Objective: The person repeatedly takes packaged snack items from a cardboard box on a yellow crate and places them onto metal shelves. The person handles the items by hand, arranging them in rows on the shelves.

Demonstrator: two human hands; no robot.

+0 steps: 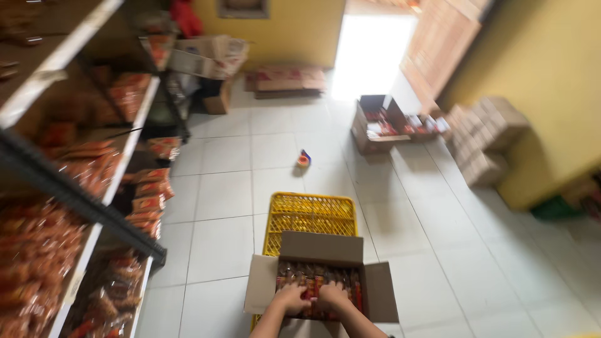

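White floor tiles (219, 194) carry a yellow slatted plastic crate (310, 216), and on it sits an open brown cardboard box (322, 250) of red-wrapped snack packets (313, 278). Left hand (292, 299) and right hand (332, 296) press down on the packets (light, crinkly, probably crushable); the grip cannot be told. Best lifted by their edges.
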